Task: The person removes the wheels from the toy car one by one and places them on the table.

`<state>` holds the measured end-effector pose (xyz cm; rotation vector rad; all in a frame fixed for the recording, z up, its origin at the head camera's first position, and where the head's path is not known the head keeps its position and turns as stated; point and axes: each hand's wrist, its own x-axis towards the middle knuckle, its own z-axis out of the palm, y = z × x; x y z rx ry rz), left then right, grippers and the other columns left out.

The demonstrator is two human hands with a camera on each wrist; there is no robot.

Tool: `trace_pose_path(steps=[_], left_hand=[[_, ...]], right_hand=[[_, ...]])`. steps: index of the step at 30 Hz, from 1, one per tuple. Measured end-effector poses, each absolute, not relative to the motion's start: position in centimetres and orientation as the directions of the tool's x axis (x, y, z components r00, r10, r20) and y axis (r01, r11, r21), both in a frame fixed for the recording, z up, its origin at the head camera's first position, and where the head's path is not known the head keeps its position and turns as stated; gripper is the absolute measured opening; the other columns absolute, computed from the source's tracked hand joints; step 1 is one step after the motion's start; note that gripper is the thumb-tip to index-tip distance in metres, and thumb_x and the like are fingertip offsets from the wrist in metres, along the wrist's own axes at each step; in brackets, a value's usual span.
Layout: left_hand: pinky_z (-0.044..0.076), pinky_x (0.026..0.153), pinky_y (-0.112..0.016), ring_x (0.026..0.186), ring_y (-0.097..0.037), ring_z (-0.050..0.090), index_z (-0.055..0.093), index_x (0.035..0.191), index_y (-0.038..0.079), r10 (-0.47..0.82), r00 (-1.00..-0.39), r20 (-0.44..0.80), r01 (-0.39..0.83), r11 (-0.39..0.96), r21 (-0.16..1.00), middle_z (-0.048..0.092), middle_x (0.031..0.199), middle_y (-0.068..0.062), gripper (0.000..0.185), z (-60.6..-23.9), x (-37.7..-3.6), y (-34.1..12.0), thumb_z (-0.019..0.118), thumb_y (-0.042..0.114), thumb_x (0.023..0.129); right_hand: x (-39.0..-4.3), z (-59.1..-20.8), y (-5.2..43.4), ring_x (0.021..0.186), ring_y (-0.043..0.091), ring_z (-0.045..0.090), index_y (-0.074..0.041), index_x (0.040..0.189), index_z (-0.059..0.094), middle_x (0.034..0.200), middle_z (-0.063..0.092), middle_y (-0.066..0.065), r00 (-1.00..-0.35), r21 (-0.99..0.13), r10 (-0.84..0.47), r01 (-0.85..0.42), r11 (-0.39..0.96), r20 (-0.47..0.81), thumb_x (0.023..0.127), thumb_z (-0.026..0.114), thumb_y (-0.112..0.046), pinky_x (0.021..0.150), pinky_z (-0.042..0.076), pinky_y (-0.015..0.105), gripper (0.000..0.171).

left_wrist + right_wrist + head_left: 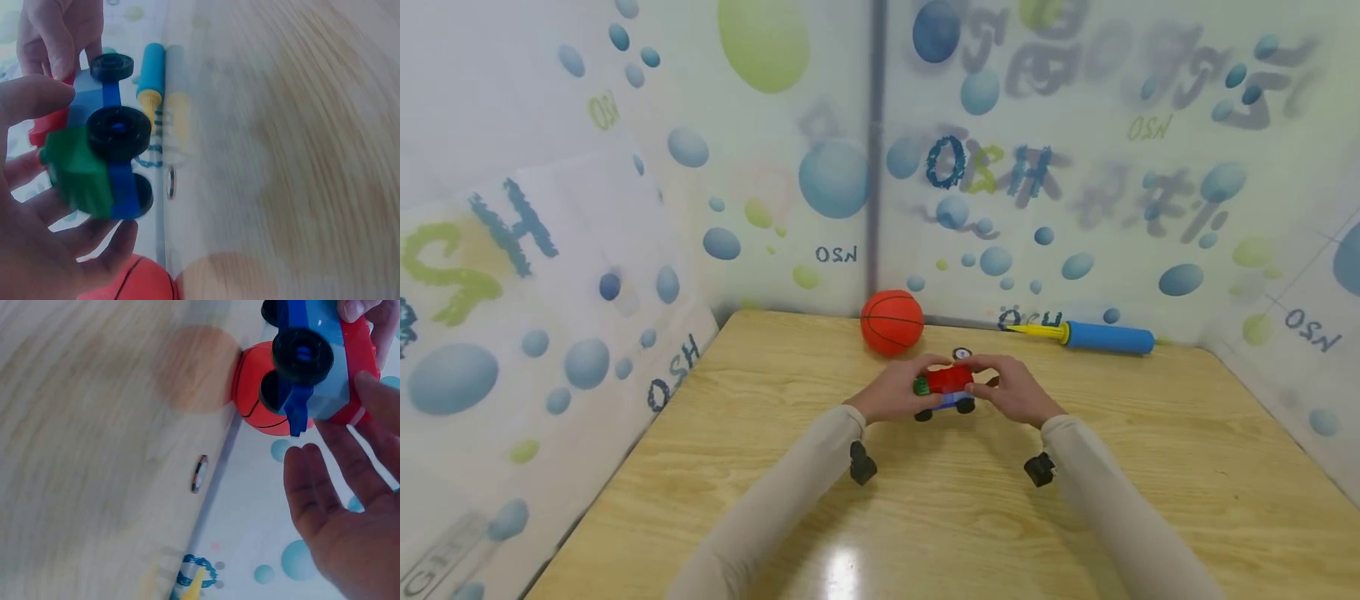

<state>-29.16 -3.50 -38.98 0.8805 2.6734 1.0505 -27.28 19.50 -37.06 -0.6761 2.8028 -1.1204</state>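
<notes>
A toy truck (950,387) is held just above the wooden table between both hands. It has a green front (78,169), a blue chassis, black wheels (302,356) and a red piece (950,379) on top. My left hand (901,392) grips the truck around its green front end, thumb on the near side. At the other end, my right hand (1013,392) pinches the red piece between thumb and fingers; its outer fingers extend free in the right wrist view. How the red piece is joined to the body is partly hidden by the fingers.
A red ball with black basketball lines (892,323) rests at the table's back edge. A blue hand pump with a yellow nozzle (1108,337) lies back right. A small round disc (962,354) lies beyond the truck. Printed sheeting (775,167) walls off the wooden table (940,517).
</notes>
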Motion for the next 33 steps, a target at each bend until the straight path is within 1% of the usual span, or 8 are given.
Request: trace_pose_path(steps=[4,12,20,23,25,29,31,33], left_hand=[[0.053,0.084,-0.031,0.098,-0.018,0.061,0.044,0.15,0.025,0.581,-0.811,0.062,0.459,0.568,0.683,0.067,0.122,-0.005,0.06,-38.7,-29.0,-3.3,0.067,0.034,0.095],[0.056,0.094,-0.036,0.106,-0.018,0.063,0.037,0.152,0.023,0.606,-0.796,-0.005,0.395,0.526,0.753,0.064,0.129,-0.004,0.064,-38.9,-28.9,-2.8,0.065,0.037,0.096],[0.055,0.091,-0.031,0.107,-0.015,0.06,0.034,0.153,0.021,0.609,-0.792,0.043,0.399,0.463,0.791,0.06,0.132,-0.004,0.068,-39.7,-28.8,-2.4,0.067,0.032,0.095],[0.055,0.092,-0.033,0.107,-0.018,0.062,0.029,0.156,0.02,0.611,-0.79,0.049,0.379,0.422,0.823,0.06,0.132,-0.007,0.07,-39.9,-28.7,-2.5,0.066,0.031,0.097],[0.054,0.094,-0.037,0.11,-0.018,0.061,0.024,0.158,0.022,0.596,-0.802,0.041,0.346,0.406,0.846,0.058,0.134,-0.008,0.073,-40.1,-28.6,-2.7,0.064,0.031,0.098],[0.054,0.096,-0.042,0.11,-0.022,0.06,0.016,0.158,0.035,0.564,-0.823,0.06,0.309,0.356,0.882,0.055,0.133,-0.011,0.074,-40.2,-28.4,-3.1,0.061,0.027,0.1],[0.054,0.095,-0.042,0.109,-0.023,0.06,0.018,0.156,0.04,0.557,-0.826,0.085,0.318,0.336,0.886,0.055,0.133,-0.011,0.071,-40.3,-28.4,-3.3,0.06,0.025,0.1],[0.054,0.093,-0.042,0.108,-0.024,0.06,0.023,0.154,0.039,0.556,-0.824,0.108,0.326,0.309,0.893,0.054,0.133,-0.012,0.065,-40.4,-28.3,-3.6,0.058,0.025,0.101]], right_hand=[[-27.3,-36.6,19.4,0.121,0.042,0.057,-0.004,0.138,0.059,0.139,0.061,0.02,-0.887,-0.664,-0.443,-0.411,0.624,0.132,0.098,0.064,-0.012,0.093,0.056,0.049,0.041],[-27.3,-36.5,19.1,0.129,0.041,0.056,-0.005,0.136,0.062,0.144,0.058,0.018,-0.873,-0.709,-0.46,-0.428,0.561,0.163,0.096,0.065,-0.01,0.096,0.055,0.051,0.04],[-27.3,-37.0,18.4,0.129,0.037,0.056,-0.008,0.134,0.064,0.141,0.06,0.015,-0.886,-0.716,-0.423,-0.42,0.558,0.19,0.097,0.066,-0.016,0.094,0.055,0.049,0.037],[-27.2,-37.1,18.3,0.125,0.036,0.059,-0.01,0.135,0.063,0.14,0.062,0.014,-0.889,-0.727,-0.411,-0.418,0.545,0.203,0.097,0.066,-0.019,0.091,0.056,0.045,0.038],[-27.0,-37.2,18.3,0.123,0.036,0.06,-0.01,0.135,0.063,0.139,0.063,0.014,-0.896,-0.737,-0.387,-0.41,0.537,0.217,0.097,0.067,-0.02,0.09,0.056,0.044,0.04],[-26.7,-37.7,18.4,0.121,0.037,0.06,-0.011,0.136,0.062,0.137,0.064,0.013,-0.912,-0.754,-0.318,-0.395,0.525,0.257,0.095,0.069,-0.021,0.09,0.056,0.045,0.042],[-26.5,-38.0,18.4,0.119,0.037,0.06,-0.012,0.135,0.062,0.136,0.065,0.013,-0.92,-0.766,-0.281,-0.384,0.515,0.272,0.094,0.071,-0.021,0.09,0.055,0.044,0.043],[-26.4,-38.4,18.3,0.115,0.034,0.063,-0.013,0.135,0.063,0.13,0.067,0.014,-0.923,-0.782,-0.266,-0.379,0.494,0.279,0.094,0.071,-0.02,0.089,0.056,0.041,0.043]])
